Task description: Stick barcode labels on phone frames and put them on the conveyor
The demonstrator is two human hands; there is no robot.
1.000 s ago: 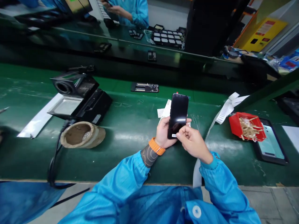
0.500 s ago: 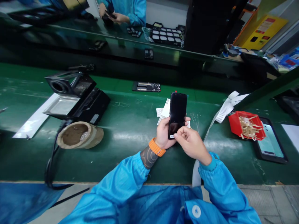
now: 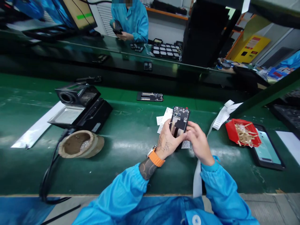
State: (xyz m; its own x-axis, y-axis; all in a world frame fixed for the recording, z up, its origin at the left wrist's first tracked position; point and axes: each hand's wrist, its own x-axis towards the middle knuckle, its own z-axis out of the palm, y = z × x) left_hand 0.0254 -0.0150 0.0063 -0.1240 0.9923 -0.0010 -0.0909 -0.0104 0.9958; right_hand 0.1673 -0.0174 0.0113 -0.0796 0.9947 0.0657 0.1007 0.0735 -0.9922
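Note:
My left hand (image 3: 166, 140) is closed around a phone assembly (image 3: 180, 120) with its inner side facing up, circuitry at the top and an open bay lower down. On the phone's right edge rest the bent fingers of my right hand (image 3: 198, 143), its thumb close to my left thumb. Whether the right fingers pinch anything else is hidden. Under and beside the phone lie white printed label sheets (image 3: 167, 115). Farther back on the green bench is another phone frame (image 3: 150, 97), lying flat.
To the left stand a black device with a lens-like ring (image 3: 82, 107) and a cardboard tube cup (image 3: 81, 144). At right, a red bin of scraps (image 3: 243, 132) overlaps a phone in a black tray (image 3: 269, 150). A label strip (image 3: 221, 117) hangs nearby. Across the bench, a co-worker (image 3: 131, 22) holds a dark object.
The phone has been flipped from its dark screen side to its inner side. My left hand now grips it from above, and my right fingers have moved to its right edge.

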